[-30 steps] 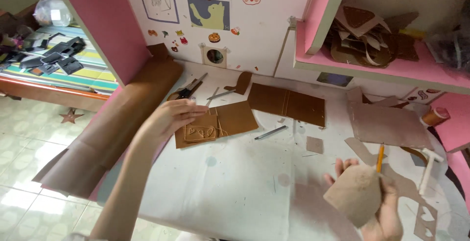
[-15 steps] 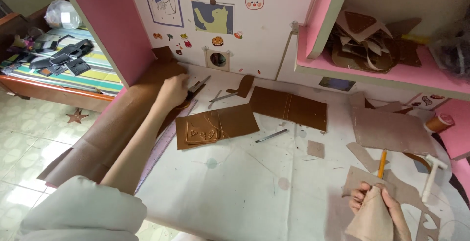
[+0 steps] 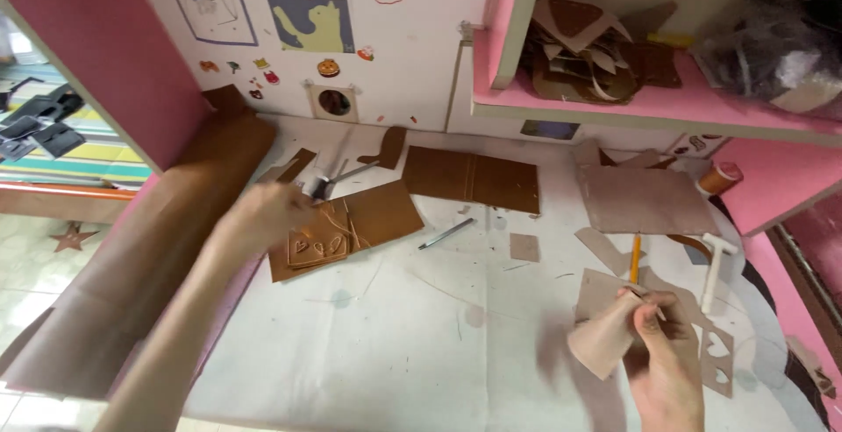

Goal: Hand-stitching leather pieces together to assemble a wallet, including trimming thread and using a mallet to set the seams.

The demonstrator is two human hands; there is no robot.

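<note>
Since half a second ago my left hand (image 3: 263,213) has come back from the far-left roll (image 3: 167,230) and now sits over the near edge of the brown leather sheet (image 3: 346,230), blurred with motion. It seems to carry a small dark tool (image 3: 320,188) at its fingertips; the grip looks closed around it, though the blur keeps me from being sure what the tool is. My right hand (image 3: 662,353) has risen a little at the lower right and pinches a pale tan scrap (image 3: 605,337) between thumb and fingers, grip closed on it, the scrap curled and lifted off the white surface (image 3: 421,344).

The sheet lies flat left of centre, with small heart shapes marked near its lower left corner. Beyond it lies a darker folded panel (image 3: 471,178), and a thin pen-like stick (image 3: 445,234) sits between the two. Near my right hand I see a yellow pencil (image 3: 634,258), a white mallet (image 3: 712,270) and a cut-out template (image 3: 715,355) with a heart-shaped hole.

I judge the step in hand to be fetching the tool toward the work, with the scrap held ready. The next move, as I read it, calls for bringing both hands together over bare surface, steadying the scrap flat, and setting the tool on it without snagging the sheet.
</note>
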